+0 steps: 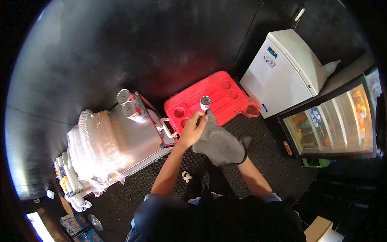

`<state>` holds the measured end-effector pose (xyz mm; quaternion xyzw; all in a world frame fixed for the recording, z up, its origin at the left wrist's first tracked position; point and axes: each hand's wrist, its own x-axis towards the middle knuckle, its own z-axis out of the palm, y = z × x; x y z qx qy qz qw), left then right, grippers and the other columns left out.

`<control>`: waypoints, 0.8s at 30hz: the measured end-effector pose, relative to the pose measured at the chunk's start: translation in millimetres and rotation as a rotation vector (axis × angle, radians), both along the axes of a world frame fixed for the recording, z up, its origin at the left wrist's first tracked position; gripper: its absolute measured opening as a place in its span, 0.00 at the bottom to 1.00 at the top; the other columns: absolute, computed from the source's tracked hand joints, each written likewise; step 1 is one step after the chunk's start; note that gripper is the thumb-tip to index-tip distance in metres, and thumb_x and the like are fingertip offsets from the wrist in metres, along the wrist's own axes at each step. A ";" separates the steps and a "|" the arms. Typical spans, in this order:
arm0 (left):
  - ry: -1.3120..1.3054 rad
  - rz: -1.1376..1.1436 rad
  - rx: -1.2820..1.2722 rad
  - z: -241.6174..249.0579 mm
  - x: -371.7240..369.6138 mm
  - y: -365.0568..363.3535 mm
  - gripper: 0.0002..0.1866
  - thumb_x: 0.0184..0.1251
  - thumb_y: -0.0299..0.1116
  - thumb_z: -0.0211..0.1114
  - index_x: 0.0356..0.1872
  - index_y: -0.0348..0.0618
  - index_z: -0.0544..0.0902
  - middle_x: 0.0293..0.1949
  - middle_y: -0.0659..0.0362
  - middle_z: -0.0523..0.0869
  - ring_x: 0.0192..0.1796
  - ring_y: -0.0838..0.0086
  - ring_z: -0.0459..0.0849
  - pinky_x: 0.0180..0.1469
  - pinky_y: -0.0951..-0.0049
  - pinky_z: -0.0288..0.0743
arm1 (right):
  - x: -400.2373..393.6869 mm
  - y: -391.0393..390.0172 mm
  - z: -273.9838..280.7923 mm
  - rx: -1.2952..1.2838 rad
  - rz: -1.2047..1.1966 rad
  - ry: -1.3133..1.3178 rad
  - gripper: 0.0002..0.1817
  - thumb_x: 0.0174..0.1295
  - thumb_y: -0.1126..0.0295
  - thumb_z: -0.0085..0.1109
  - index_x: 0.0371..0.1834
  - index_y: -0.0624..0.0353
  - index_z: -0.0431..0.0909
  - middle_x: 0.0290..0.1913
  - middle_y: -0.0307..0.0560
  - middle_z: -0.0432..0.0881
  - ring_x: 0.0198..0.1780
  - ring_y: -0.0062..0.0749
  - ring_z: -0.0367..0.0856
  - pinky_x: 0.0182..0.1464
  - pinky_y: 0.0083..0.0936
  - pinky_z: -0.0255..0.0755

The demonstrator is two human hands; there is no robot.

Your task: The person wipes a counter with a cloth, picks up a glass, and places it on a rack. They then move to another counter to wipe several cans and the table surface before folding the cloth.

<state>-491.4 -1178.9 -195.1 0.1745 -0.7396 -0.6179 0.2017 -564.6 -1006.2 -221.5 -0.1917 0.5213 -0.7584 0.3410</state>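
My left hand (194, 130) is bare, its fingers curled and pinched at the upper left edge of a grey cloth (219, 142). That cloth covers my right hand like a loose mitt, from the fingertips to the wrist, so its fingers are hidden. Only the bare right forearm (254, 177) shows below the cloth's dark hem. Just beyond my fingertips a small can (205, 102) with a pale label stands upright on the red cooler (193, 96).
Left, a metal table (137, 139) bears two larger cans (131, 110) and plastic-wrapped stacks of clear lids or containers (98, 141). A white freezer (282, 72) and a glass-door fridge (334, 125) stand at the right. Black textured matting (266, 149) covers the floor.
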 end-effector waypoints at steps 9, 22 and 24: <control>-0.376 0.122 -0.039 -218.8 -98.1 -51.0 0.24 0.62 0.37 0.63 0.52 0.31 0.66 0.47 0.42 0.78 0.52 0.52 0.79 0.57 0.58 0.74 | -153.2 -60.3 -46.2 1.139 0.199 0.366 0.17 0.56 0.61 0.63 0.44 0.60 0.79 0.40 0.42 0.83 0.38 0.28 0.80 0.38 0.28 0.74; -0.342 0.418 -0.202 -381.4 -192.4 -68.1 0.42 0.34 0.30 0.79 0.56 0.42 0.65 0.46 0.45 0.79 0.47 0.50 0.81 0.49 0.57 0.78 | -200.3 -39.9 -193.6 0.279 0.324 0.366 0.25 0.57 0.59 0.63 0.53 0.64 0.74 0.52 0.42 0.77 0.61 0.30 0.66 0.65 0.33 0.51; -0.327 0.441 -0.191 -378.4 -189.2 -64.3 0.41 0.34 0.30 0.79 0.55 0.42 0.67 0.46 0.45 0.79 0.47 0.51 0.81 0.49 0.58 0.78 | -195.7 -32.2 -193.0 0.280 0.280 0.177 0.28 0.56 0.60 0.63 0.56 0.65 0.71 0.52 0.43 0.76 0.60 0.30 0.66 0.66 0.31 0.48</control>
